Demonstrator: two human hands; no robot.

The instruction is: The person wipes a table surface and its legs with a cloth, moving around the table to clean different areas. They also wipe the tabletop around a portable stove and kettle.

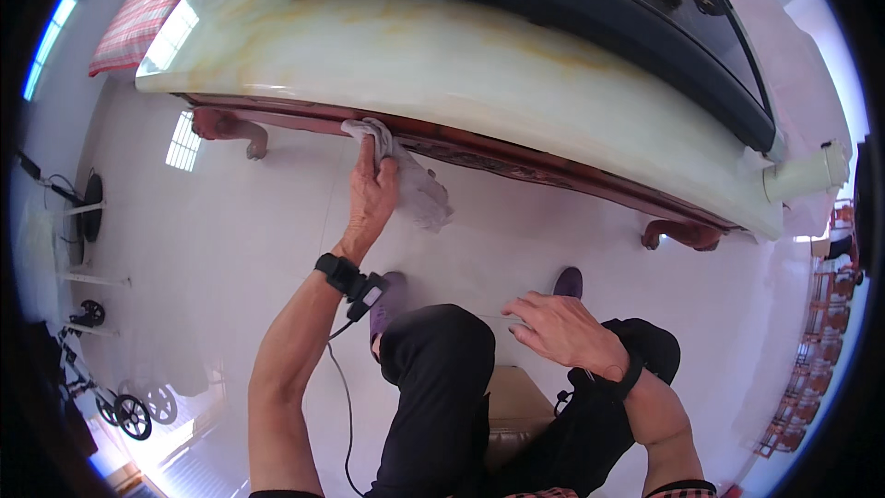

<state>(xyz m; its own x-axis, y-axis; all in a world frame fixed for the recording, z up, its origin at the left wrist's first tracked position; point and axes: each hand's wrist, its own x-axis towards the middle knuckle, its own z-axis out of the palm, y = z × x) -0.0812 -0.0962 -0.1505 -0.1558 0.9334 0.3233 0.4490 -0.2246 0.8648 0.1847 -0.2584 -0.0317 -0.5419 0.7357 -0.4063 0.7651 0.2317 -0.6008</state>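
Observation:
My left hand (373,183) holds a crumpled pale grey cloth (422,187) against the dark red carved wooden apron (477,142) of a low table. Part of the cloth hangs below the fingers. Above the apron lies the table's glossy marble-patterned top (415,49). Over my knee, away from the table, my right hand (563,329) hovers with its fingers apart and nothing in it. A device with a cable is strapped to my left wrist, and a dark band circles the right one.
A black and silver appliance (553,21) stands on the tabletop, with a pale green cylinder (802,177) near its right end. Curved wooden legs (681,234) support the table. A brown stool (508,394) is between my legs. Wheeled frames (131,415) stand at left, wooden chairs (816,353) at far right.

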